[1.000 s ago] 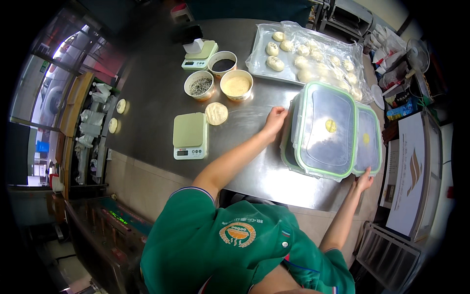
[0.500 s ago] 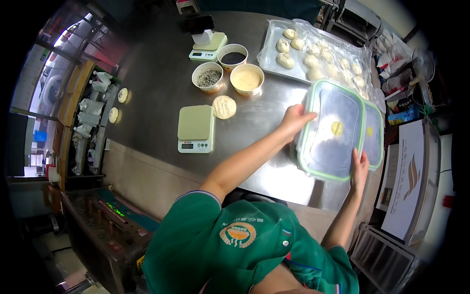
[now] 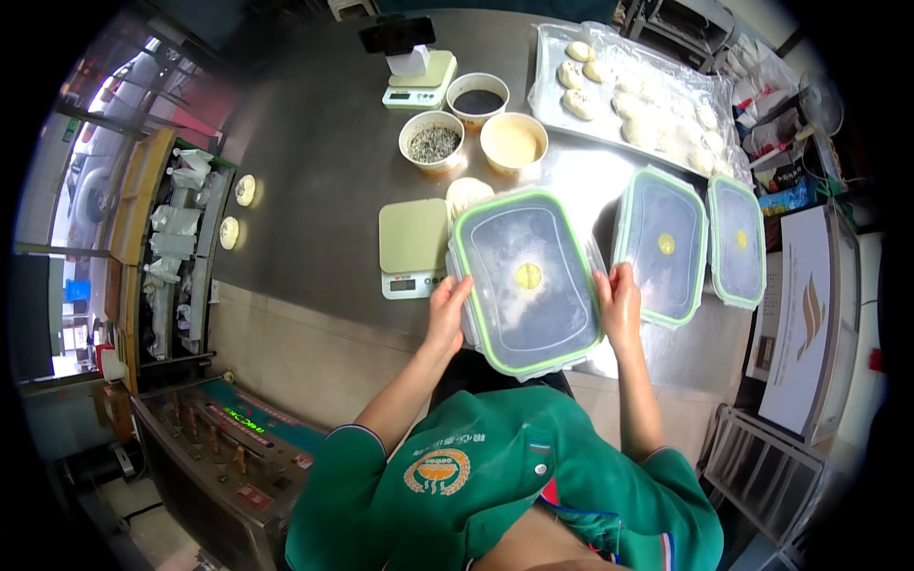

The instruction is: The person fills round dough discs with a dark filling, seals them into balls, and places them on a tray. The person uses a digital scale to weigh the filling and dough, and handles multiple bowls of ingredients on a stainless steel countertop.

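Note:
A clear lidded food container (image 3: 533,324) with a green rim and a yellow spot on its lid is held between my two hands, over the table's near edge. My left hand (image 3: 447,309) grips its left side, thumb at the rim. On the opposite side my right hand (image 3: 621,303) has its fingers closed on the edge. The container partly covers a flattened piece of dough (image 3: 468,193) and sits beside a kitchen scale (image 3: 411,238). To the right stand a second lidded container (image 3: 657,224) and a third one (image 3: 739,255).
Beyond lie a bowl of dark-speckled filling (image 3: 433,144), a bowl of cream-coloured filling (image 3: 514,143) and a bowl of dark liquid (image 3: 478,101). Another scale (image 3: 424,81) stands behind. A plastic-covered tray (image 3: 571,124) carries several buns. Two dough pieces (image 3: 245,190) rest at the table's left edge.
The container in my hands has moved left, away from the other containers, to a place in front of me. My left hand has shifted down its left side. The view has shifted slightly.

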The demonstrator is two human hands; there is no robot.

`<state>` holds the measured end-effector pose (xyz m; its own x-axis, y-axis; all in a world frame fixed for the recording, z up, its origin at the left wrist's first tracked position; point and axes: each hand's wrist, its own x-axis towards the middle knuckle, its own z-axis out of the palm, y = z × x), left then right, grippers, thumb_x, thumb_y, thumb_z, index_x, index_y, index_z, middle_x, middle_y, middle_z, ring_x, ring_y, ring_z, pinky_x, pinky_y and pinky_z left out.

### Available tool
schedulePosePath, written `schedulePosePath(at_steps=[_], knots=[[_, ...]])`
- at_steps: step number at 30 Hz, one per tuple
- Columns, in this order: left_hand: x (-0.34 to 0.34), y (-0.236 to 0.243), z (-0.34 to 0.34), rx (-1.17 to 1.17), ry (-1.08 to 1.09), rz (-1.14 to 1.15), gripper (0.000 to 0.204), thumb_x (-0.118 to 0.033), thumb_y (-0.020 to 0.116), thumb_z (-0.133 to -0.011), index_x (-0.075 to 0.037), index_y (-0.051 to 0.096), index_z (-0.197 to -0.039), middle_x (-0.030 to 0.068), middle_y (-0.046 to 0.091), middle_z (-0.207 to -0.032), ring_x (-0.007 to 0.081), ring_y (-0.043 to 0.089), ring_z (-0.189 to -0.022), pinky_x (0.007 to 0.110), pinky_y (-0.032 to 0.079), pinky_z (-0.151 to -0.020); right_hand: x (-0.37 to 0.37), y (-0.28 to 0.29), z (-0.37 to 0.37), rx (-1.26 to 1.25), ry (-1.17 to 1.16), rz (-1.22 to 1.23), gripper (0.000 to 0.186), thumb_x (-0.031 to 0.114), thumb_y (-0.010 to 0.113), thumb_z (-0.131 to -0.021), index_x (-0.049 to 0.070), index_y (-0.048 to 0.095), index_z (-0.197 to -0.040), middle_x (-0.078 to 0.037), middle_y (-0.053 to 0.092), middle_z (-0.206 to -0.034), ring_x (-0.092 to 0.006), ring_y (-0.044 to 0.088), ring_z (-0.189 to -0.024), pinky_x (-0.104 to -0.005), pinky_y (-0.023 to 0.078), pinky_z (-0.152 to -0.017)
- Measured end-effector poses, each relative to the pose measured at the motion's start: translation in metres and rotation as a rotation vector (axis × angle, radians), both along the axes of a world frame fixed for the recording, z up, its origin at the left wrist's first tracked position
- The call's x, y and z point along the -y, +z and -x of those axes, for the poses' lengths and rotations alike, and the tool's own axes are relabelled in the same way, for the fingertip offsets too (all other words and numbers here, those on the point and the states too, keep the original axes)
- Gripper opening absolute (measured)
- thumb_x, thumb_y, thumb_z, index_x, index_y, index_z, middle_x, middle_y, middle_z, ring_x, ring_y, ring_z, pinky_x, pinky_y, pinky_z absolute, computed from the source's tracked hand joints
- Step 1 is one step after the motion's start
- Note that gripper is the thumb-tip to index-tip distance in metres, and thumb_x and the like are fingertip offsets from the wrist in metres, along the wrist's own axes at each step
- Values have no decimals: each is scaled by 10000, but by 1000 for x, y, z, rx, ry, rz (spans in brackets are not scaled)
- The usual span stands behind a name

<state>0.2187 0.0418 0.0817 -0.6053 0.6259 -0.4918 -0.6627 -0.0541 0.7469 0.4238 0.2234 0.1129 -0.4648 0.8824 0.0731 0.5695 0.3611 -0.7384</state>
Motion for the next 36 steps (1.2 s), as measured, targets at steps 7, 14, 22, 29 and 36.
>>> schedulePosePath(at_steps=[7, 14, 22, 29, 36], knots=[[42, -22, -2, -81, -473, 260, 227, -238, 654, -934, -44, 591, -1034, 27, 622, -925, 92, 583, -819, 272, 496, -741, 26, -42, -33, -293, -247, 286, 285, 173, 574, -968, -19, 610, -1176, -125, 671, -1045, -156, 612, -967, -294, 477, -847], [-50, -35, 76, -1191, -423, 275, 366, -240, 687, -881, -1, 597, -1143, 155, 640, -1029, 273, 621, -932, 352, 491, -814, 102, -62, -78, -472, -740, 676, 512, 476, 434, -1012, 48, 503, -1283, -59, 567, -1103, -141, 546, -986, -280, 449, -802], [-83, -55, 74, -560, -505, 151, 242, -241, 674, -915, -2, 664, -946, 52, 658, -824, 95, 558, -743, 257, 450, -673, -7, -89, -77, -1246, -785, 746, 324, 252, 679, -919, 24, 528, -1093, -90, 628, -994, -189, 614, -916, -324, 521, -814], [-41, -46, 67, -691, -370, 149, 196, -157, 663, -922, -43, 535, -827, -20, 524, -709, 46, 432, -648, 223, 343, -562, 27, -106, -109, -1064, -475, 647, 339, 412, 566, -974, 75, 556, -1014, 14, 559, -735, -74, 475, -588, -210, 373, -519], [-10, -54, 40, -625, -116, 190, 207, -166, 653, -931, -34, 548, -811, -36, 509, -709, 52, 425, -658, 235, 369, -589, 84, -79, -58, -363, -646, 284, 442, 335, 611, -958, 25, 500, -663, 22, 459, -617, -81, 364, -576, -296, 342, -520]])
